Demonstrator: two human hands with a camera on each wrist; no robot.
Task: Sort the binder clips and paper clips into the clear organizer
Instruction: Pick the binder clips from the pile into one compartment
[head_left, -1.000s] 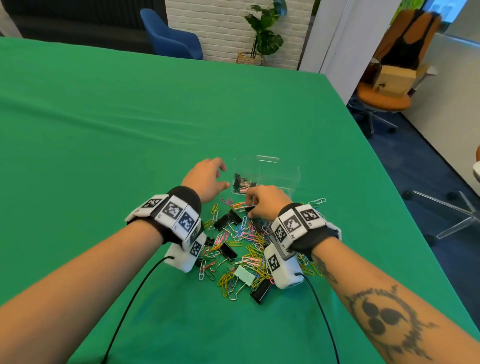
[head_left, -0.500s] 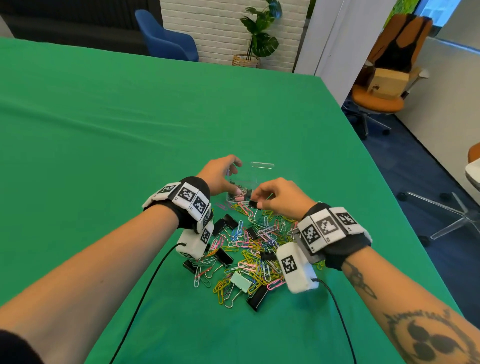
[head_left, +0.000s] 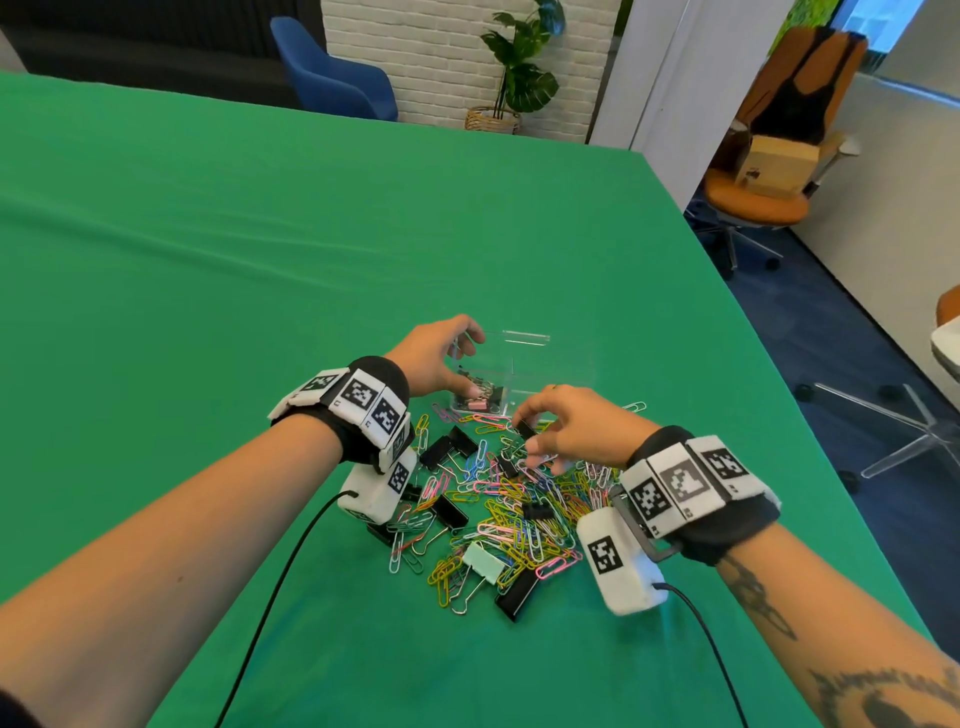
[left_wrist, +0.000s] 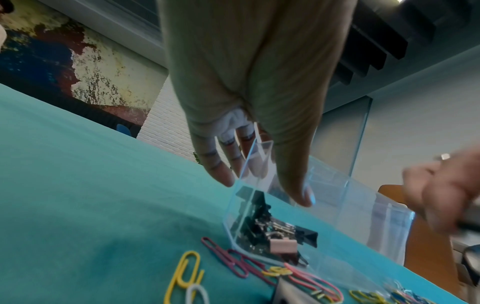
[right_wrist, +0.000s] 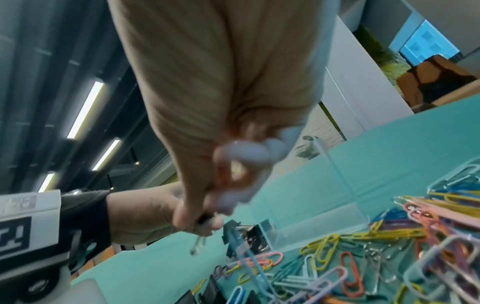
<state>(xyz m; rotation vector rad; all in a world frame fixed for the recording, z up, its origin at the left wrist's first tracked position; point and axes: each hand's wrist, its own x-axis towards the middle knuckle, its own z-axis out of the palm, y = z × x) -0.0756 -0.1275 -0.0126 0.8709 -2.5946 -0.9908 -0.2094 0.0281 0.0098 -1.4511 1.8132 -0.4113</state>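
The clear organizer (head_left: 524, 364) stands on the green table just beyond a pile of coloured paper clips and black binder clips (head_left: 514, 509). My left hand (head_left: 467, 364) grips the organizer's near-left corner, fingers outside the wall and thumb on the near side. Its left compartment holds several binder clips (left_wrist: 272, 228), black and one pink. My right hand (head_left: 535, 439) pinches a small black binder clip (head_left: 523, 429) above the pile, close to the organizer's front wall. In the right wrist view that clip (right_wrist: 205, 219) hangs from my fingertips with its silver handles down.
A mint binder clip (head_left: 483, 561) and a large black one (head_left: 517, 592) lie at the pile's near edge. The table's right edge (head_left: 779, 374) runs close by, with an orange chair (head_left: 769, 197) beyond. Wrist cables trail towards me.
My left hand moved forward from beside the organizer and took hold of its corner. My right hand rose from the pile with the small black binder clip.
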